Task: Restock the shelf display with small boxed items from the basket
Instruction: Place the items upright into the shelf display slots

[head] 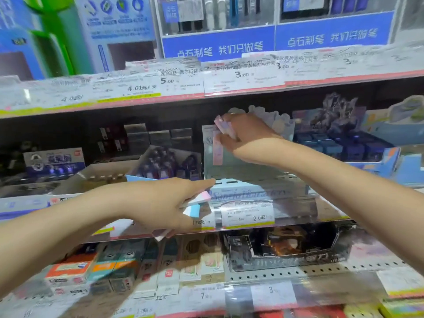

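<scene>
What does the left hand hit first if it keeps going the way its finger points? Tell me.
Probably the pale blue display box: the left hand, holding small pastel boxes, points right with its fingertip just short of the box's front edge. Depth is unclear.

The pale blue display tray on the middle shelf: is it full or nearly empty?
Nearly empty. The display tray shows a bare floor; only the pink box in the right hand is above it.

right hand (243, 136) gripping pastel box (223, 127), shelf display tray (259, 177)

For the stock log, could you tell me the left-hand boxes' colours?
Pink, white and light blue boxes, head view.
</scene>
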A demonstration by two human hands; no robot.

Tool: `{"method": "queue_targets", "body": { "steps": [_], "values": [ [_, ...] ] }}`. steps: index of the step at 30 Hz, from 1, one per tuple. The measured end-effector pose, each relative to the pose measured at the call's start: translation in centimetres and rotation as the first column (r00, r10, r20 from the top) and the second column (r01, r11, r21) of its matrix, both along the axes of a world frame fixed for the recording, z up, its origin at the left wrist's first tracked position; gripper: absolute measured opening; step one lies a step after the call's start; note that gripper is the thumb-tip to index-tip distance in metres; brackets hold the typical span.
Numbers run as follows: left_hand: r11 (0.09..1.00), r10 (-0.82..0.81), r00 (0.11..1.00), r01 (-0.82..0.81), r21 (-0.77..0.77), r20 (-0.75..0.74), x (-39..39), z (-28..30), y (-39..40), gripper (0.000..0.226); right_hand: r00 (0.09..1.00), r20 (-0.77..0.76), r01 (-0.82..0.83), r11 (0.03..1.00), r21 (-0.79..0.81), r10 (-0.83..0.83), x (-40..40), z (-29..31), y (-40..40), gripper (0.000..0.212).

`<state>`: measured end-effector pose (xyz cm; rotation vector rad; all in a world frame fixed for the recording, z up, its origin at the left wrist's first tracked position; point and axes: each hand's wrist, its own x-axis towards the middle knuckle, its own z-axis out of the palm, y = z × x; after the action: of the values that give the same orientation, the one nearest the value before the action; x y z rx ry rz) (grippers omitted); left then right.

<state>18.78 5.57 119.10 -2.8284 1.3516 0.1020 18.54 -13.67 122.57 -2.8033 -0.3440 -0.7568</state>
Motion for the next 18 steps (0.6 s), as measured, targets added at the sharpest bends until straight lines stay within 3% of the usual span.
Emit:
{"method": "queue_targets", "body": {
  "steps": [8,12,18],
  "values": [
    [0.999,-0.031,0.999,0.030,-0.037,-0.034,2.0,-0.8,0.6,0.080,0.999,-0.050,-0.015,0.997,0.076,0.018,0.9,-0.8,0.1,0.015],
    [0.998,-0.030,0.998,0.027,-0.054,-0.054,1.8,-0.7,0.8,0.077,0.999,-0.048,-0.019,0.991,0.134,0.026,1.1,-1.0,0.6,0.027],
    [0.999,-0.025,0.997,0.022,-0.042,-0.073,1.2,-0.3,0.9,0.077,0.998,-0.052,-0.019,0.997,0.079,0.023,1.8,-0.8,0.6,0.020]
  ]
}}
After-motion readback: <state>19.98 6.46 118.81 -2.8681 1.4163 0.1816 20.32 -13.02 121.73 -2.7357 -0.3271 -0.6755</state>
